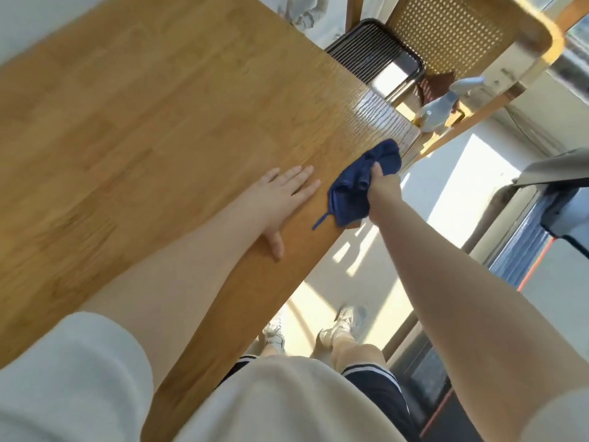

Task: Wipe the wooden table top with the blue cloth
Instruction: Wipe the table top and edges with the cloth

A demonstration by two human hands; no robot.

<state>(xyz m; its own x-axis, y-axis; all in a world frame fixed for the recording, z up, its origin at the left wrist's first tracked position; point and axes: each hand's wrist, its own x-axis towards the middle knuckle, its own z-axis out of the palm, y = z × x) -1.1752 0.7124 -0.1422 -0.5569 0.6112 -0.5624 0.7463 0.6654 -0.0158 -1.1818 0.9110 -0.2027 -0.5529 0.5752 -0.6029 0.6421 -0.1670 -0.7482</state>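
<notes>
The blue cloth (360,183) lies bunched on the wooden table top (153,122), close to the table's right-hand long edge and near its far corner. Its long axis runs roughly parallel to that edge, from a lower end just at the edge up toward the far corner, and a thin loop or tag trails from its lower end, pointing back toward the person. The right hand (384,189) grips the cloth from the edge side, fingers curled into the folds with the thumb on top, and the bare forearm reaches in from over the floor. The left hand (283,194) lies flat on the wood just beside the cloth, fingers straight and pointing toward it, the thumb spread back along the table edge; it holds nothing. Beyond the far end of the table stands a wooden chair with a woven cane back (446,33), and a dark slatted seat (373,49) sits tucked near the corner. A pale spray bottle (446,106) rests on a wooden surface past the corner, well apart from the cloth. Below, the person's white sneakers (344,323) stand on a sunlit floor.
</notes>
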